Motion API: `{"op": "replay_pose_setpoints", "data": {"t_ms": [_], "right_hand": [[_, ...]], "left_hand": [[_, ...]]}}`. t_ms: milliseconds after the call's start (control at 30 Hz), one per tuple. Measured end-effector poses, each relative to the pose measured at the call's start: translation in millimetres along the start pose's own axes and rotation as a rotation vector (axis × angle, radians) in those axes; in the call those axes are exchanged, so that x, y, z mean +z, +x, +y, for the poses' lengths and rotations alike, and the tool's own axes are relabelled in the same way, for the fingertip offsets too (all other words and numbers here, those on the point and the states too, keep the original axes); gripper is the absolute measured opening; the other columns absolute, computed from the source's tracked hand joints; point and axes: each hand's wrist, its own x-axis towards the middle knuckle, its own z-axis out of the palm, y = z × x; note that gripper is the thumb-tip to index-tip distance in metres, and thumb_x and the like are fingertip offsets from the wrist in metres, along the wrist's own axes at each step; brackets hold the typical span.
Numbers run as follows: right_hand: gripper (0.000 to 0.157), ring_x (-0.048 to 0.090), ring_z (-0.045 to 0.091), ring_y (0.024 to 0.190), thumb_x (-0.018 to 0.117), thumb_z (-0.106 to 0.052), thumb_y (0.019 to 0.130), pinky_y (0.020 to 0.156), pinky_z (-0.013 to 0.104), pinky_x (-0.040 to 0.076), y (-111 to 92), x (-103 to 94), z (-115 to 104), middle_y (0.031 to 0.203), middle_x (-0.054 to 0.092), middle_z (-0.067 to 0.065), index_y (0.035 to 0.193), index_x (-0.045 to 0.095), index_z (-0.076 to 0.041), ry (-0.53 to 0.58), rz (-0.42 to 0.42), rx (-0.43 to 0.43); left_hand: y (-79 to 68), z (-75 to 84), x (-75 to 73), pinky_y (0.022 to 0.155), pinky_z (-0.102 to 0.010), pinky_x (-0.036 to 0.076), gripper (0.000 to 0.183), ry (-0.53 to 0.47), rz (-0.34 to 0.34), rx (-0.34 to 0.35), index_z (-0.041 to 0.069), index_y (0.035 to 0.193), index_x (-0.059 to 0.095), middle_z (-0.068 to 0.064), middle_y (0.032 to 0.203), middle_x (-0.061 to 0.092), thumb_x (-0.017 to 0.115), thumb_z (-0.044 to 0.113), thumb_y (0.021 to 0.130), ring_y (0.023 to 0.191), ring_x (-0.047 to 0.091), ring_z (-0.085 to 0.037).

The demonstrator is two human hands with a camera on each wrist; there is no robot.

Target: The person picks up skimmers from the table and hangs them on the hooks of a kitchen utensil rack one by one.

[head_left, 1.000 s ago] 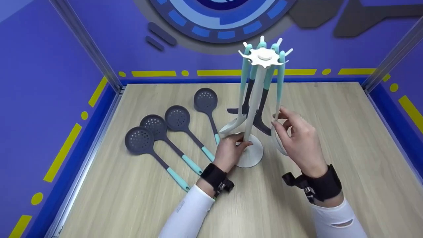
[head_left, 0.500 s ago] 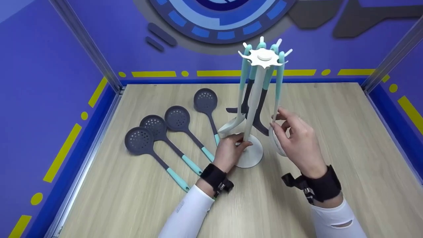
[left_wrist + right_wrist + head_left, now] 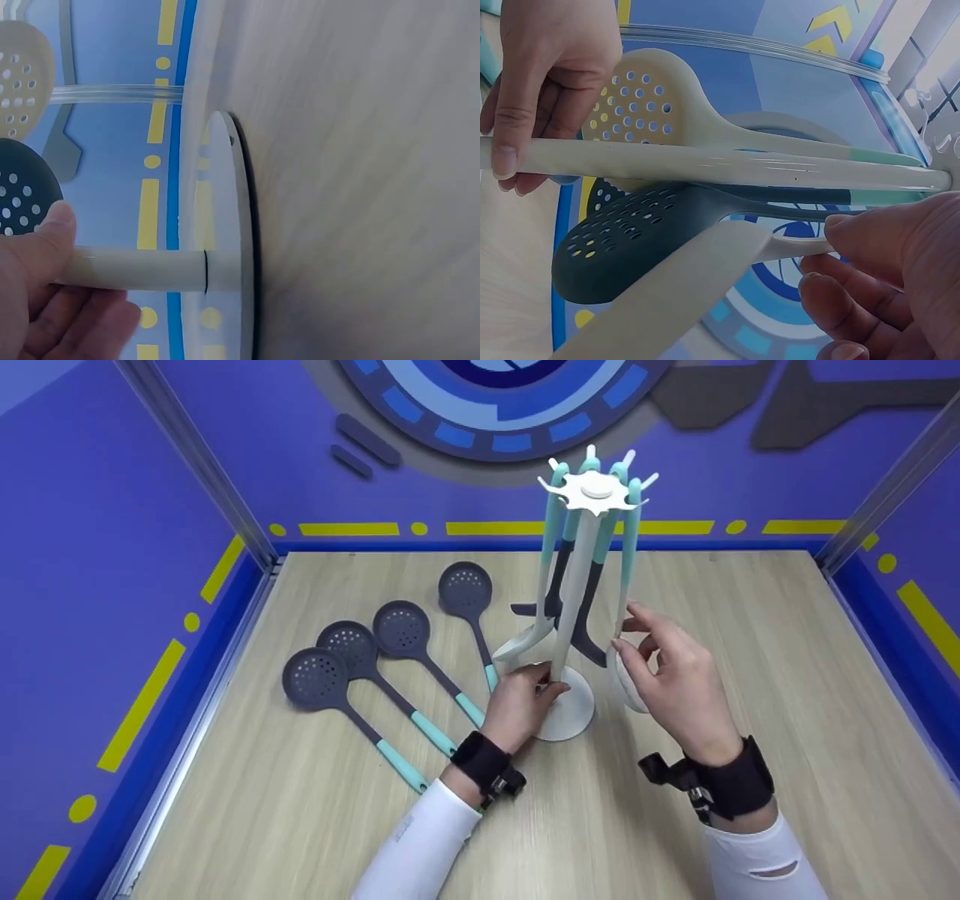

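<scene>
A white utensil stand (image 3: 576,585) rises from a round base (image 3: 574,712), with turquoise-handled utensils hung from its top. My left hand (image 3: 521,701) grips the pole (image 3: 142,270) low down, just above the base. On the right side my right hand (image 3: 671,675) pinches a hanging white-headed kitchen spoon (image 3: 682,296) by its thin neck between thumb and fingertips. Its broad head is edge-on in the right wrist view. Behind the pole hang two dark skimmers (image 3: 630,232), and to the left a white skimmer (image 3: 645,97) with a holed head.
Several dark skimmers with turquoise handles lie on the wooden table (image 3: 225,840) left of the stand; the nearest is one skimmer (image 3: 316,679), and the farthest skimmer (image 3: 465,589) lies toward the back. Blue walls (image 3: 90,585) enclose the table at the back and sides.
The right hand has drawn the lower part of the white-headed spoon slightly left, closer to the pole. The left hand keeps its grip on the pole.
</scene>
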Motion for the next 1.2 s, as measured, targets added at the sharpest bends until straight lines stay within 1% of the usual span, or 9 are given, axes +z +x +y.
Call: {"op": "replay_pose_setpoints", "data": {"t_ms": [167,300,433,533,700,833,933,1033,1200], "right_hand": [[0.050,0.056,0.008,0.076,0.075,-0.012,0.098,0.065,0.014,0.036,1,-3.8,-2,0.117,0.077,0.004,0.146,0.061,-0.013,0.001,0.014,0.006],[0.047,0.054,0.007,0.077,0.072,-0.014,0.100,0.065,0.013,0.035,1,-6.9,-2,0.118,0.076,0.004,0.146,0.062,-0.013,-0.012,0.035,0.007],[0.046,0.054,0.008,0.078,0.073,-0.014,0.100,0.066,0.013,0.034,1,-9.9,-1,0.118,0.076,0.005,0.145,0.062,-0.011,-0.024,0.061,0.000],[0.046,0.053,0.009,0.077,0.074,-0.011,0.099,0.066,0.012,0.034,1,-10.6,0,0.118,0.076,0.006,0.144,0.063,-0.009,-0.022,0.078,-0.009],[0.045,0.052,0.008,0.077,0.073,-0.010,0.099,0.065,0.012,0.034,1,-11.3,2,0.118,0.076,0.007,0.143,0.063,-0.008,-0.020,0.087,-0.006],[0.045,0.052,0.007,0.078,0.072,-0.010,0.099,0.065,0.012,0.035,1,-12.6,2,0.118,0.076,0.007,0.144,0.063,-0.009,-0.025,0.085,0.002],[0.046,0.052,0.007,0.077,0.073,-0.008,0.098,0.065,0.011,0.034,1,-12.8,3,0.118,0.076,0.008,0.143,0.063,-0.008,-0.027,0.091,0.000],[0.046,0.053,0.008,0.077,0.073,-0.008,0.098,0.066,0.010,0.034,2,-12.6,3,0.117,0.077,0.008,0.143,0.063,-0.008,-0.030,0.094,-0.002],[0.047,0.054,0.010,0.077,0.074,-0.007,0.097,0.067,0.010,0.035,3,-12.4,3,0.118,0.076,0.009,0.143,0.063,-0.007,-0.031,0.094,-0.007]], "left_hand": [[-5.9,-2.3,-7.4,0.089,-0.028,0.060,0.022,0.096,-0.091,0.028,0.015,0.119,0.076,0.000,0.114,0.079,0.070,0.029,0.102,0.106,0.074,-0.012],[-11.9,-10.4,-17.2,0.084,-0.030,0.060,0.024,0.183,-0.151,0.038,0.017,0.124,0.075,0.001,0.115,0.079,0.067,0.029,0.104,0.100,0.074,-0.010],[-13.6,-20.8,-27.6,0.088,-0.032,0.060,0.026,0.216,-0.178,0.021,0.015,0.126,0.076,-0.002,0.118,0.078,0.064,0.026,0.106,0.103,0.073,-0.012],[-10.7,-30.6,-37.8,0.089,-0.035,0.060,0.025,0.224,-0.158,0.011,0.013,0.125,0.076,-0.003,0.117,0.078,0.064,0.023,0.105,0.103,0.073,-0.014],[4.3,-53.9,-59.9,0.086,-0.038,0.061,0.021,0.289,-0.084,0.021,0.011,0.120,0.078,-0.004,0.108,0.079,0.066,0.016,0.103,0.097,0.074,-0.019],[23.1,-68.8,-76.2,0.097,-0.039,0.059,0.022,0.376,-0.046,0.020,0.012,0.122,0.076,-0.008,0.118,0.077,0.066,0.010,0.102,0.112,0.072,-0.025],[36.7,-74.8,-85.5,0.104,-0.040,0.056,0.027,0.416,-0.049,0.005,0.013,0.126,0.075,-0.010,0.126,0.073,0.066,0.006,0.102,0.119,0.068,-0.028],[48.2,-78.4,-91.0,0.105,-0.042,0.055,0.027,0.451,-0.074,-0.009,0.013,0.127,0.075,-0.012,0.129,0.072,0.065,0.006,0.102,0.121,0.067,-0.031],[62.7,-84.1,-91.1,0.108,-0.041,0.054,0.031,0.554,-0.219,0.022,0.016,0.133,0.073,-0.010,0.139,0.066,0.060,0.007,0.106,0.131,0.062,-0.030]]}}
